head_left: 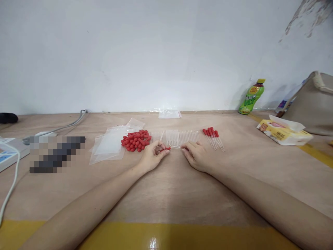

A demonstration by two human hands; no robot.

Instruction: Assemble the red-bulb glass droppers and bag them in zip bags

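Observation:
My left hand [153,155] pinches a small red rubber bulb [166,149], its open end pointing right. Facing it, my right hand [194,154] has its fingers closed at the near end of a row of clear thin tubes [173,138]; a tube seems to lie between the fingertips and the bulb. Behind my left hand is a pile of red bulbs [135,140]. To the right of my right hand lie several tubes with red bulbs on their ends [211,132].
Clear plastic bags [109,142] lie left of the pile, another bag [169,114] by the wall. At right are a green bottle [252,97], a tissue pack [283,133] and a grey bag [309,104]. A power strip [13,152] and cables sit at left.

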